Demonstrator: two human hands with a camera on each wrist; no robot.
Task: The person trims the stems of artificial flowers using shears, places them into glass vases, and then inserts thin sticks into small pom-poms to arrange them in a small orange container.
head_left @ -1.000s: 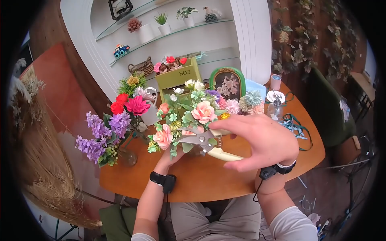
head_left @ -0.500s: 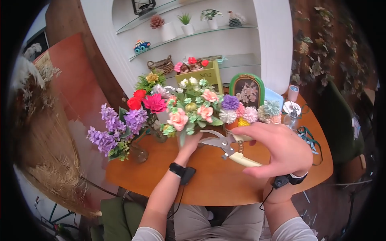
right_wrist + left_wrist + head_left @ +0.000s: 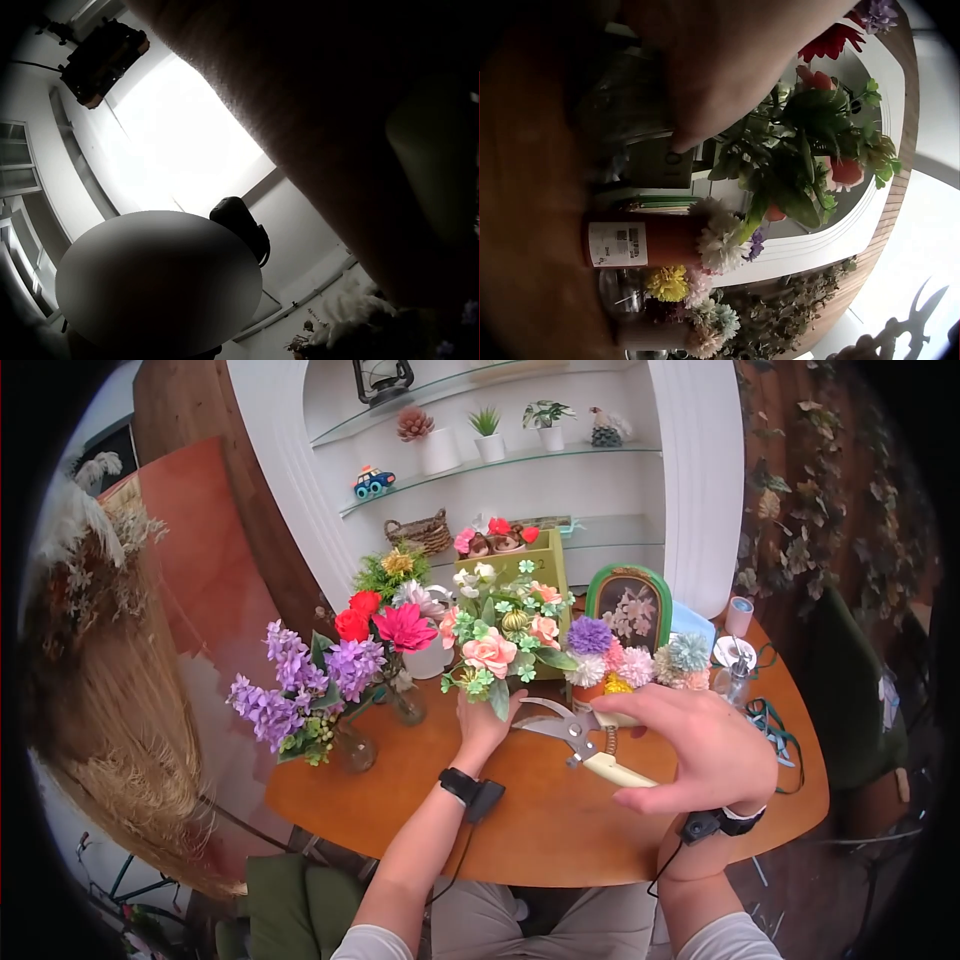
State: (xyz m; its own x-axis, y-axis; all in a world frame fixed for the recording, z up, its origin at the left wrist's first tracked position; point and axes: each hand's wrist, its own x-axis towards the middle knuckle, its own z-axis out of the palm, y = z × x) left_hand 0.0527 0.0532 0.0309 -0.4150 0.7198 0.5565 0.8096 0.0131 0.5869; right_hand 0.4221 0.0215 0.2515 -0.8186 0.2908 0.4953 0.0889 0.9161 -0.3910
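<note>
A bunch of peach roses (image 3: 490, 653) with green leaves and small clover-like sprigs stands in front of my left hand (image 3: 484, 722) in the head view. That hand reaches in under the blooms, its fingers mostly hidden. In the left wrist view it curls round a dim clear glass vase (image 3: 619, 105) below the leaves. My right hand (image 3: 705, 755) holds pruning shears (image 3: 575, 730) with cream handles, thumb on one side and fingers on the other. Their blades are spread and point left, just right of my left hand. The shears' dark outline also shows in the left wrist view.
Purple flowers (image 3: 300, 685) and a magenta bloom (image 3: 405, 628) stand in glass vases at left. Pompom flowers (image 3: 635, 662) in an orange pot, a green frame (image 3: 630, 610) and blue-green ribbon (image 3: 775, 730) lie to the right. Behind is a green box (image 3: 545, 560).
The head view has swung, so the scene sits farther right and lower. The rose bunch has moved away from the shears, which overlapped it before. The right hand keeps its hold.
</note>
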